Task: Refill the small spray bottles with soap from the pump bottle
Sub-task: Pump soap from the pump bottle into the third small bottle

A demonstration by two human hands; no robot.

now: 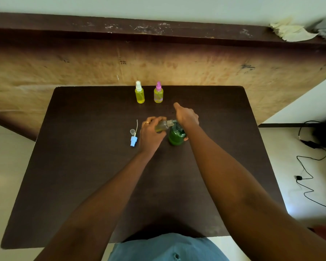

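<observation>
My left fingers [154, 120] are curled round the small bottle [163, 126]. I hold it tipped over on its side, its open threaded neck pointing right, up against the spout of the pump bottle [175, 136]. My left hand [151, 132] hides most of the bottle; only the neck and a bit of clear wall with yellowish liquid show.

My right hand [186, 116] lies palm down over the pump head and covers it. One digit sticks out toward the far edge. I cannot tell whether the other fingers are wrapped round the pump or just lying on it.

Both forearms reach out from the near edge of the table [83, 166], the right one crossing above the green bottle.

Just left of my left hand lie a blue spray head [133, 142] with its thin tube and a clear cap [132, 131]. Near the far edge a white-topped bottle [139, 95] and a pink-topped bottle [158, 95] stand upright, both yellow inside.
</observation>
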